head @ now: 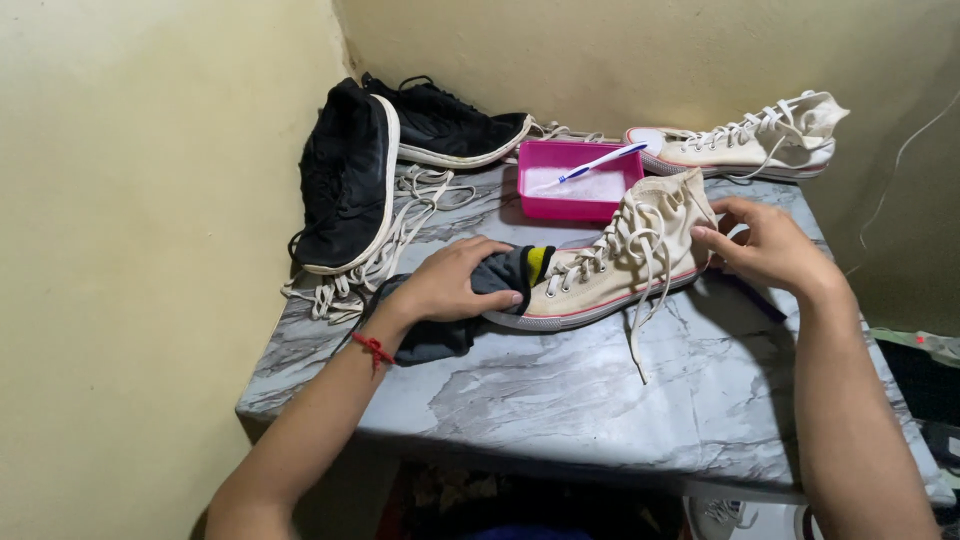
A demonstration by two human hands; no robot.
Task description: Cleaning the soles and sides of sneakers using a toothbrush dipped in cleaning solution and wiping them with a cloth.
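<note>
Sneaker (610, 262), cream high-top with loose laces, lay on its side mid-table (560, 400), left hand (455, 280) pressing a dark cloth (500, 275) against its toe, fingers curled down on the cloth, while right hand (765, 245) gripped the heel collar, fingers closed on the canvas edge. Just behind sat a pink tub (575, 185) with a toothbrush (603, 161) resting across it, loose white laces (385, 235) piled at left. Farthest back, against the wall, a black shoe (345, 180) stood tipped up, another black shoe (450, 125) beside it, and a second cream high-top (745, 140) at right.
</note>
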